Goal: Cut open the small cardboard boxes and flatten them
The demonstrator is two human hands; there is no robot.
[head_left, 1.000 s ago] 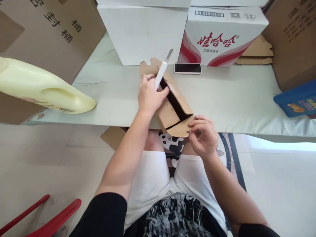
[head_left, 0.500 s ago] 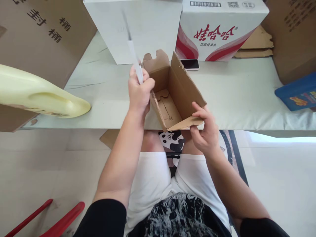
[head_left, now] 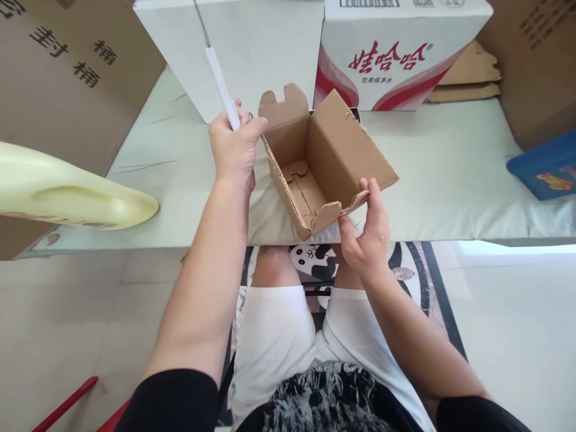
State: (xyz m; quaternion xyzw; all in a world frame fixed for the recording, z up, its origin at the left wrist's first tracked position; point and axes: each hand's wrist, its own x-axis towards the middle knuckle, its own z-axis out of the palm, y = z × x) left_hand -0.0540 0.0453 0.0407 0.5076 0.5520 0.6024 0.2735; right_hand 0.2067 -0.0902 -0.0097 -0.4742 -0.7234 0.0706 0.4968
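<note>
My left hand (head_left: pixel 236 141) is closed around a knife with a white handle (head_left: pixel 221 84), its thin blade pointing up and away. That hand is beside the far left corner of a small open cardboard box (head_left: pixel 288 192); whether it touches the box I cannot tell. The box stands on the light-covered table, its inside bare and its cut edges ragged. With thumb and fingers, my right hand (head_left: pixel 366 234) pinches the box's near flap at its right end. The right-hand flap (head_left: pixel 360 138) leans outward.
Behind the box stand a white carton (head_left: pixel 234 54) and a red-and-white carton (head_left: pixel 391 66). A pale yellow bottle (head_left: pixel 76 192) juts in from the left, before a large brown carton (head_left: pixel 76 78). A blue container (head_left: pixel 546 168) is at right. A phone (head_left: pixel 355 114) is mostly hidden behind the box.
My left hand has moved left with the knife, away from the box's side. The right-hand flap leans further out, and the near flap is raised and bent in my right hand.
</note>
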